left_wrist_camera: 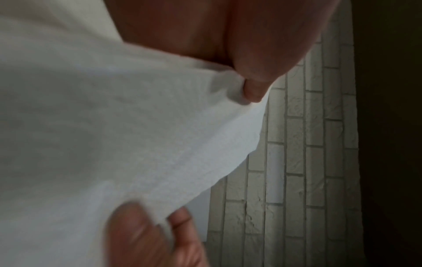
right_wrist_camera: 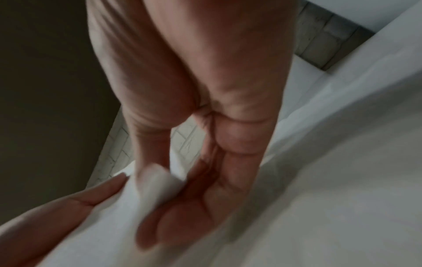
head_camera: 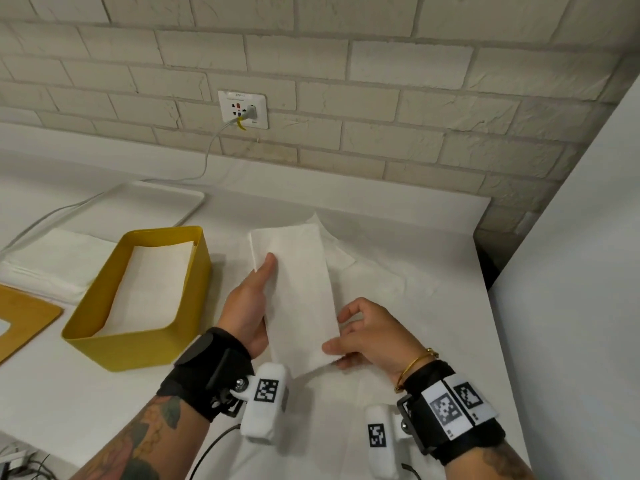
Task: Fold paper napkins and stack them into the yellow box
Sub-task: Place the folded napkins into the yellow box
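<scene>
We hold a folded napkin up off the desk, a long narrow white strip running away from us. Our left hand grips its left long edge, thumb lying on top and the fingers hidden underneath. Our right hand pinches the near right corner between thumb and curled fingers; the wrist view shows that corner puckering under the pinch.

The paper is very light, soft and limp, so we judge it will sag and spring open wherever it is unsupported, and tear if pulled taut. It seems best held at two spread points along its edges, as now, with gentle pressure.

The yellow box stands just to our left on the desk, open, with white napkins already lying flat inside. More loose napkins sit beyond it. The strip looks close to the box's length, so the next move likely calls for lowering it in level, keeping the fold shut.
</scene>
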Action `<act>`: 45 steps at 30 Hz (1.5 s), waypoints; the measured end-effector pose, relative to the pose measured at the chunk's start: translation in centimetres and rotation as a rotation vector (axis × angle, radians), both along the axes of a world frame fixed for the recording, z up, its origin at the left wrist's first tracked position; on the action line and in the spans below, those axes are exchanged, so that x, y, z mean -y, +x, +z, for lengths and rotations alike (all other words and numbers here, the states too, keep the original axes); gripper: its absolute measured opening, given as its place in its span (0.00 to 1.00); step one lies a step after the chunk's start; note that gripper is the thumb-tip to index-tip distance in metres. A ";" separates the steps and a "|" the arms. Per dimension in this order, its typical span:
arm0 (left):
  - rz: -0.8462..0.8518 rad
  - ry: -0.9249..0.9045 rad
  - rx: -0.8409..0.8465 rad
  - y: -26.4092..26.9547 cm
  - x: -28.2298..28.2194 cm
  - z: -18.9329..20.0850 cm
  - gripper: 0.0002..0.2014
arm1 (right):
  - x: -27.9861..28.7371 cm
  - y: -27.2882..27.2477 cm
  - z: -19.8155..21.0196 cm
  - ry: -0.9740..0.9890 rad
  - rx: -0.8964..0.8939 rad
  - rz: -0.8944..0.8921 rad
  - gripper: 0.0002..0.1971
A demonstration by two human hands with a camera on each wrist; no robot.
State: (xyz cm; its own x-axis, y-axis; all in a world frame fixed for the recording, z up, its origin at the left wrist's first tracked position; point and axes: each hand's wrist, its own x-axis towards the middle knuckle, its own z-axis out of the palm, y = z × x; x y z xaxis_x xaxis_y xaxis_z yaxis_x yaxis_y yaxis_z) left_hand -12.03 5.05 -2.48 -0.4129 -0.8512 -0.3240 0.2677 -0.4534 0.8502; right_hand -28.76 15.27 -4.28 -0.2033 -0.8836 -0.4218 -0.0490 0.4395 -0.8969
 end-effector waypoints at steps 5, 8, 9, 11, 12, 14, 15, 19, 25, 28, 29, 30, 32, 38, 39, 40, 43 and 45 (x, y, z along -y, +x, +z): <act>0.078 -0.018 -0.044 1.0 0.9 0.4 0.16 | -0.1 -4.6 1.3 -0.004 -0.236 -0.083 0.11; 0.093 -0.014 -0.038 1.3 0.8 0.0 0.13 | 0.3 -7.6 1.4 -0.046 -0.306 -0.332 0.06; 0.095 -0.011 -0.033 1.3 0.7 -0.1 0.13 | 0.4 -8.4 1.3 -0.043 -0.306 -0.373 0.07; 0.084 -0.001 -0.020 1.4 0.5 -0.3 0.13 | 0.6 -9.4 0.9 -0.016 -0.284 -0.395 0.11; 0.081 0.002 -0.011 1.4 0.5 -0.4 0.13 | 0.8 -9.6 0.6 0.003 -0.269 -0.384 0.13; 0.076 0.008 0.009 1.3 0.4 -0.5 0.14 | 1.3 -9.6 0.3 0.044 -0.256 -0.347 0.17; 0.070 0.014 0.014 1.3 0.4 -0.5 0.15 | 1.5 -9.6 0.1 0.064 -0.275 -0.328 0.18; 0.058 0.040 0.031 1.2 0.3 -0.6 0.18 | 2.0 -9.4 0.2 0.075 -0.404 -0.290 0.20; 0.059 0.053 0.057 1.1 0.4 -1.0 0.20 | 2.5 -9.4 0.7 0.048 -0.447 -0.230 0.12; 0.060 0.050 0.054 1.2 0.5 -1.1 0.19 | 2.6 -9.3 1.4 -0.015 -0.473 -0.166 0.09; 0.061 0.048 0.050 1.2 0.5 -1.2 0.18 | 2.5 -9.3 1.8 -0.070 -0.485 -0.166 0.08; 0.062 0.046 0.045 1.2 0.6 -1.1 0.16 | 2.4 -9.4 2.5 -0.135 -0.490 -0.178 0.07; 0.062 0.046 0.043 1.3 0.6 -1.2 0.15 | 2.2 -9.5 4.2 -0.257 -0.483 -0.220 0.08; 0.067 0.087 0.071 1.3 0.5 -1.4 0.20 | 2.0 -7.7 9.9 -0.574 -0.158 -0.232 0.08; 0.068 0.098 0.072 1.3 0.4 -1.4 0.20 | 2.1 -7.2 10.6 -0.628 -0.047 -0.244 0.06; 0.067 0.110 0.070 1.2 0.3 -1.4 0.20 | 2.1 -6.8 11.0 -0.677 0.071 -0.261 0.04; 0.030 0.148 0.039 0.8 -0.2 -1.5 0.20 | 2.0 -6.0 11.6 -0.792 0.394 -0.321 0.01; 0.002 0.170 0.016 0.4 -0.6 -1.4 0.21 | 1.9 -6.0 10.8 -0.807 0.487 -0.386 0.01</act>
State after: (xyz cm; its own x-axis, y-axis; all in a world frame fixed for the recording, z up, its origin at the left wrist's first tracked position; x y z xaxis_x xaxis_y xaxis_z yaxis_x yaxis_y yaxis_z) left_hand -11.63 5.67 -3.91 -0.4050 -0.7843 -0.4699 0.2561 -0.5907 0.7651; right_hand -34.73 13.38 6.53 -0.4999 -0.8515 0.1582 0.4173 -0.3968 -0.8176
